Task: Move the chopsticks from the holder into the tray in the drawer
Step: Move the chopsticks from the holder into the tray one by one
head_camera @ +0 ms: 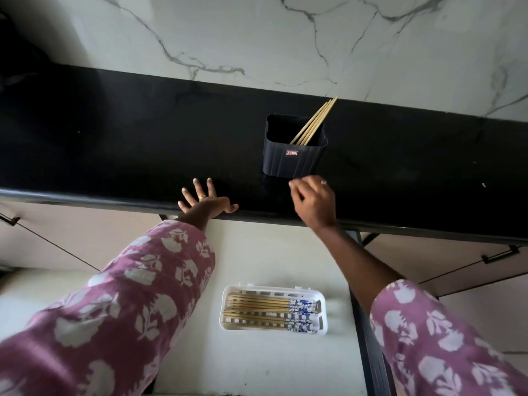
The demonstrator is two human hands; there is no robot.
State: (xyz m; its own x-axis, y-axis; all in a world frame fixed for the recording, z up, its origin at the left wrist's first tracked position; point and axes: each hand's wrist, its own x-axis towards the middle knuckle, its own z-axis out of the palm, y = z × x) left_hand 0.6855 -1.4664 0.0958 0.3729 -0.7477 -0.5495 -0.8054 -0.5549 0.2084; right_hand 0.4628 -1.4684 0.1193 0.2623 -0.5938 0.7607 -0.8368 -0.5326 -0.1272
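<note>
Black and glossy, the bench (114, 132) runs across the view with a marble wall behind it. At its front edge the left hand (204, 200) rests palm down, fingers (195, 185) spread flat and gripping nothing; it looks placed there as a brace, steadying the body while the other arm does the reaching.

Below the bench edge the drawer (257, 252) stands open, and on its pale floor sits the white slotted tray (321, 298). The laid chopsticks (263, 310) lie in it side by side, patterned blue ends all to the right, so a good share of the job seems done and each new pair probably belongs in that same direction.

Above, on the bench, the dark ribbed holder (294, 161) stands upright near the front. The leaning chopsticks (314, 122), a small bundle, rest against its far right corner, tips sticking out past the rim, where they are easy to pinch.

The right hand (314, 201) hovers just in front of the holder, not touching it as far as the blur allows. Its fingers (295, 187) are loosely bent with nothing between them, likely shaping up to lift that last bundle
</note>
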